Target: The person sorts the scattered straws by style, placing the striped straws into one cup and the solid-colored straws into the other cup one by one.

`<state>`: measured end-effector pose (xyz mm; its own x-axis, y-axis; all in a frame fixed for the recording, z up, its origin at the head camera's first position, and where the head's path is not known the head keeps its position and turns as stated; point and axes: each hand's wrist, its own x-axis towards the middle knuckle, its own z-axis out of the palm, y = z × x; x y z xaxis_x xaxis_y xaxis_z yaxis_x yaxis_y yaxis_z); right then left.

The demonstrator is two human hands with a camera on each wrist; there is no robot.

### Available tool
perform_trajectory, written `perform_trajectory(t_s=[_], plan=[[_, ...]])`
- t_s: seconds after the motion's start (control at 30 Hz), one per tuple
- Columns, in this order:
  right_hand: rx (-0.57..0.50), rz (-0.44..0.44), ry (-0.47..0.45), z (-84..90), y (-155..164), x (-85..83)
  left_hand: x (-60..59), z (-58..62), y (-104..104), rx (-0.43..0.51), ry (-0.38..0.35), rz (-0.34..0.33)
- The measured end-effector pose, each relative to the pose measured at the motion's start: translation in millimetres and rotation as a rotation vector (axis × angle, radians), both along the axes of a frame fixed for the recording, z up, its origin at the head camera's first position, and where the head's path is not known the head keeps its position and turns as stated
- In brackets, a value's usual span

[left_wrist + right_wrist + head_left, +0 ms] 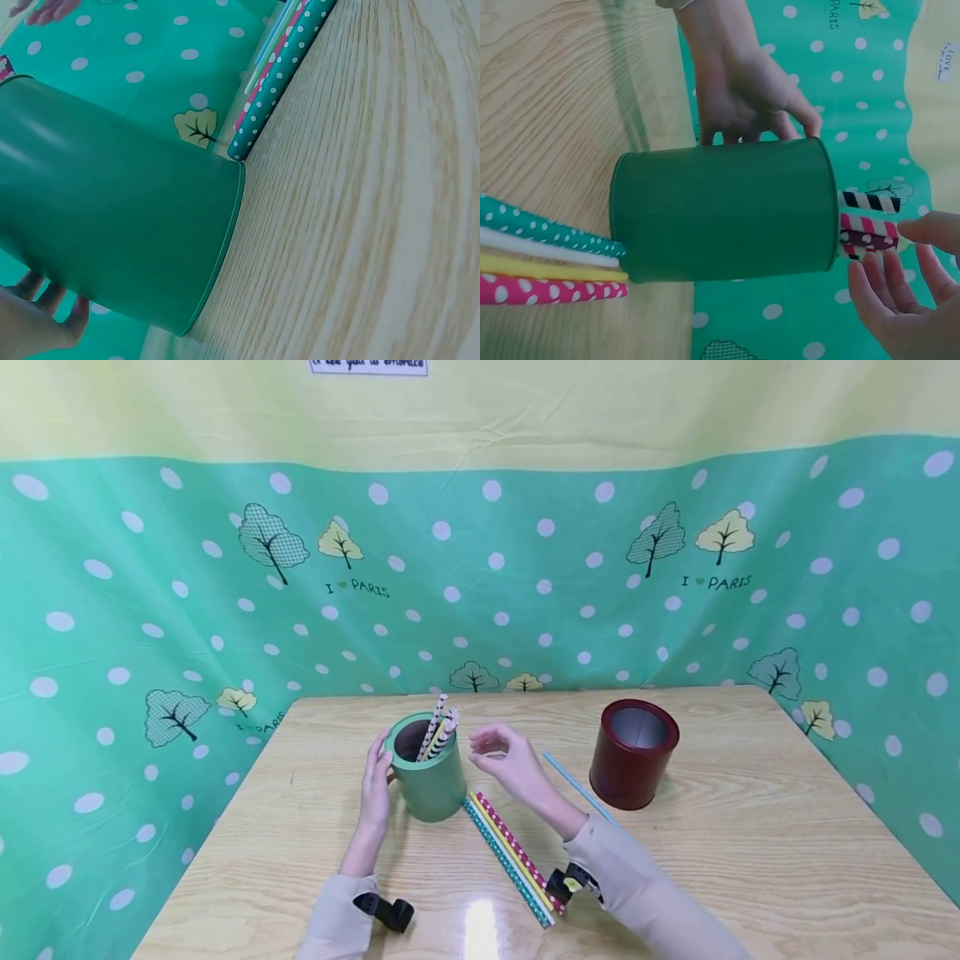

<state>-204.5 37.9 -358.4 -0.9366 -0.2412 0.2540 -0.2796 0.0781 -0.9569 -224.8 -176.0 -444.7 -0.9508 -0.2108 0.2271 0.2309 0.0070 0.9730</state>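
Observation:
A green cup (429,777) stands upright on the wooden table (750,860) and holds several patterned paper straws (441,727). My left hand (377,768) grips the cup's left wall, fingers curled against it (742,97) and thumb near the rim. My right hand (491,745) hovers just right of the straw tops (866,225), fingers loosely spread (900,292), holding nothing. Several more dotted and plain straws (513,860) lie side by side on the table beside the cup's base (547,259). In the left wrist view the cup wall (112,217) fills the frame, with the teal dotted straw (281,75) beyond it.
A dark red cup (633,756) with a silver inside stands to the right. A single light blue straw (577,787) lies between it and my right forearm. A green dotted cloth backdrop (150,610) surrounds the table on the far, left and right sides.

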Motion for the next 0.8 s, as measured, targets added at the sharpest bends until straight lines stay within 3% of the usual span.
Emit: perform_trajectory(t_s=[0.23, 0.8], plan=[[0.134, 0.076, -0.015, -31.0, 9, -12.8, -0.5, 0.0, 0, -0.002, 0.005, 0.01], [0.312, 0.224, -0.063, -60.3, 25, -15.4, -1.5, -1.0, -1, 0.001, 0.01, -0.004]])
